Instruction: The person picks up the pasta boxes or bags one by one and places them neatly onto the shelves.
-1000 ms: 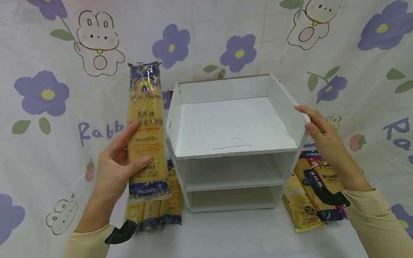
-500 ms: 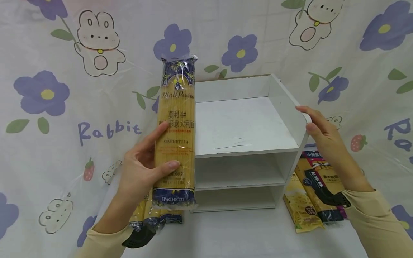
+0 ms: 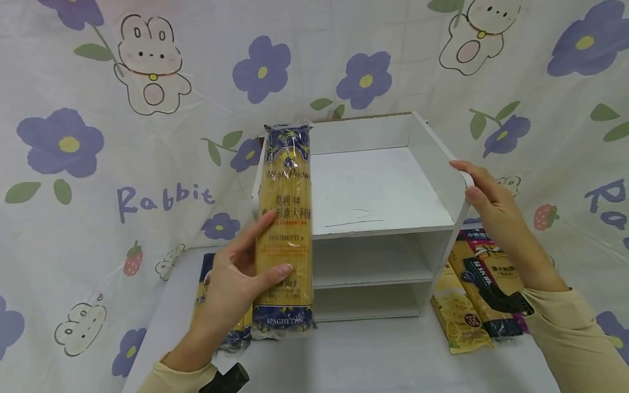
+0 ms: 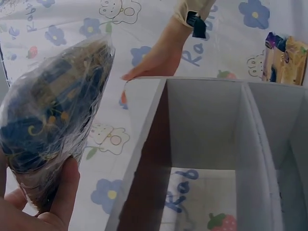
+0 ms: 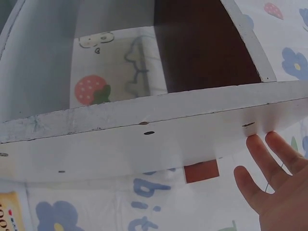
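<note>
- Left hand (image 3: 236, 284) grips a spaghetti pack (image 3: 287, 229) upright, thumb across its front and fingers behind, just in front of the shelf's left side
- Right hand (image 3: 491, 204) rests with fingers straight and together on the top right wall of the white shelf (image 3: 363, 218)
- More pasta packs (image 3: 474, 295) lie on the table right of the shelf; others (image 3: 216, 305) lie behind the left hand

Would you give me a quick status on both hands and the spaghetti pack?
Left hand grips spaghetti pack, upright before white shelf unit. Right hand open, fingers on shelf's right wall. Shelves bare; nothing blocking.
</note>
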`<state>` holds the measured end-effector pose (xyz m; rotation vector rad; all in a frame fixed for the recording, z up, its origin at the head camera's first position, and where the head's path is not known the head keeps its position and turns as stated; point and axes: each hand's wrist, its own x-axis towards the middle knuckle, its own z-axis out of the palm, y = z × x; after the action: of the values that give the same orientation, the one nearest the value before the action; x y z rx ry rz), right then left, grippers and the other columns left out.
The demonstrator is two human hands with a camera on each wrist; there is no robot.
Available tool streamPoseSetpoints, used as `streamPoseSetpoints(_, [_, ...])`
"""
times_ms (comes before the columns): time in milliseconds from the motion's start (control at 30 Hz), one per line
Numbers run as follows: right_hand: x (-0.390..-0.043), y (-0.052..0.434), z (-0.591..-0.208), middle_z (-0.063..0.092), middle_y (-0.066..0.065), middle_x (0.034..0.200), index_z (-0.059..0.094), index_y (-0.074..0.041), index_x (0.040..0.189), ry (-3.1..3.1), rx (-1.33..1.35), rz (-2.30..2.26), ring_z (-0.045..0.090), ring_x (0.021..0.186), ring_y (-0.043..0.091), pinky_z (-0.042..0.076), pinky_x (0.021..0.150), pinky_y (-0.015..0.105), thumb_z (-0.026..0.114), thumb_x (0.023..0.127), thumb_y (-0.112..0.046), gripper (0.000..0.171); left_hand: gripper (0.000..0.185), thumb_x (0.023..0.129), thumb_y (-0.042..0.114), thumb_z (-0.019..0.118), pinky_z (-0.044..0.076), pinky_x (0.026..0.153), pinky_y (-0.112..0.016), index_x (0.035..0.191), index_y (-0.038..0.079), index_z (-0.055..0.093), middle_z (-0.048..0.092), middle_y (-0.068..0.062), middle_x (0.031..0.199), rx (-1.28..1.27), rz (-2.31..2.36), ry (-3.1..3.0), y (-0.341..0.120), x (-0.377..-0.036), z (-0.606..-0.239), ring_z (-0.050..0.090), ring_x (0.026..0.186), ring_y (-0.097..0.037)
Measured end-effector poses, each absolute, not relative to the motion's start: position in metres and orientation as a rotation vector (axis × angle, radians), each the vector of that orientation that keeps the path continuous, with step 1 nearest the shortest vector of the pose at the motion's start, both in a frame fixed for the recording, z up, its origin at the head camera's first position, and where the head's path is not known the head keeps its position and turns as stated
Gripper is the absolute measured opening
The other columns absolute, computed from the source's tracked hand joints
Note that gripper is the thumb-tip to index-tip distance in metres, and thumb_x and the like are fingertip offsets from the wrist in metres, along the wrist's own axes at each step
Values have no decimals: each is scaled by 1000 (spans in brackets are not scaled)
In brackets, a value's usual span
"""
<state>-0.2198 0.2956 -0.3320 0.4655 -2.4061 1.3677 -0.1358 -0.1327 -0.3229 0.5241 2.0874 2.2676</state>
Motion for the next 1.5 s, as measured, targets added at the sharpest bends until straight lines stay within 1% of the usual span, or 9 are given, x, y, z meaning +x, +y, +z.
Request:
streamPoseSetpoints(200, [-220,295,-331,35,-11,159,38,-30,153,-2395,482,1366,36,147,18,25,106,79,39,107,-20,47,79,82,1,77,58,90,-28,150,27,44,48,-5,147,458,2235,2123,-134,-135,-336,65,112,-14])
streamPoseSetpoints(400, [-220,295,-332,34,-11,160,38,-29,153,-2386,483,1388,33,149,23,22,107,79,39,107,-20,47,80,82,-3,76,59,87,-30,150,24,44,52,-11,141,476,2270,2090,-133,-137,-346,67,109,-16])
streamPoseSetpoints(567, [-220,295,-335,32,-11,161,37,-29,153,-2380,499,1414,31,150,24,20,108,80,38,107,-21,47,80,81,-4,76,59,88,-30,150,23,44,50,-11,142,464,2296,2051,-133,-138,-353,67,111,-15])
streamPoseSetpoints(700, [-220,296,-337,33,-11,161,37,-27,153,-2372,502,1400,32,150,24,22,107,80,39,107,-19,47,81,81,-4,76,59,86,-31,150,24,44,49,-11,143,453,2302,2024,-132,-138,-357,67,111,-16])
streamPoseSetpoints(900, [-220,296,-336,35,-12,159,38,-28,153,-2366,502,1390,34,148,20,22,106,80,39,107,-19,47,80,82,-4,75,60,86,-31,150,24,44,48,-10,144,454,2295,2022,-131,-139,-361,66,111,-16])
streamPoseSetpoints(1033, [-220,295,-335,35,-12,159,38,-28,153,-2371,501,1392,35,147,17,23,107,79,39,107,-19,47,79,83,-3,75,59,87,-30,150,24,44,47,-10,145,437,2293,2027,-131,-139,-360,66,111,-16])
streamPoseSetpoints(1167, [-219,295,-335,34,-13,160,38,-27,153,-2369,509,1398,35,146,13,22,107,79,39,107,-19,47,76,84,-1,74,57,91,-29,150,24,44,46,-10,148,407,2290,2018,-132,-138,-355,64,115,-16])
streamPoseSetpoints(1367, [-220,295,-334,34,-13,160,38,-28,153,-2360,514,1396,33,148,16,20,107,80,39,107,-19,46,71,89,4,71,55,95,-25,151,24,42,43,-7,151,350,2246,1985,-134,-136,-344,61,121,-14])
streamPoseSetpoints(1500, [-219,293,-333,34,-13,159,38,-28,153,-2362,512,1390,32,149,18,20,108,80,39,107,-19,47,72,90,6,69,55,95,-25,153,20,37,39,-11,152,381,2230,1926,-138,-134,-338,60,121,-14])
